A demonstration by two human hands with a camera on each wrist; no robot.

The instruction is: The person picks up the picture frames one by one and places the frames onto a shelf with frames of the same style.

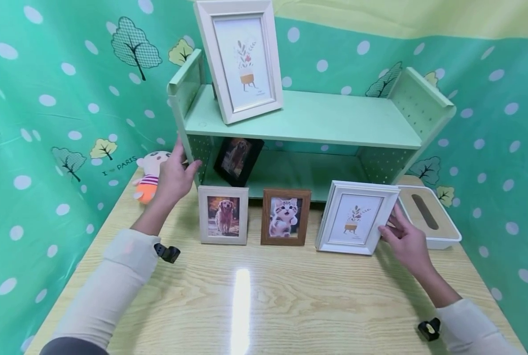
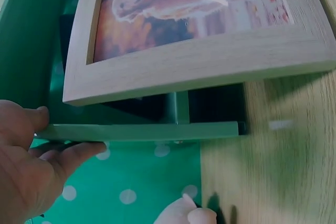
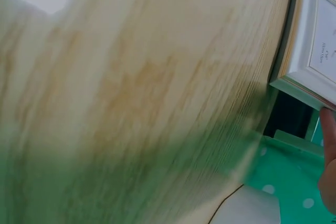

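Observation:
My left hand point(image 1: 175, 172) grips the left side panel of a green two-tier shelf point(image 1: 334, 118); in the left wrist view the thumb lies on one face of the panel point(image 2: 147, 131) and the fingers on the other. At the right, my right hand point(image 1: 405, 241) holds the right edge of a white picture frame point(image 1: 326, 222) that shows a potted-plant print. That frame stands on the table in front of the shelf, and only one finger on its side appears in the right wrist view. Beside it stand a brown frame with a kitten point(image 1: 286, 217) and a pale frame with a dog point(image 1: 223, 214).
A larger white frame point(image 1: 246, 64) leans on the upper shelf, and a dark frame point(image 1: 237, 160) sits tilted on the lower one. Behind my left hand is a plush toy point(image 1: 147, 190). A white box with a wooden lid point(image 1: 441, 217) stands right of the shelf.

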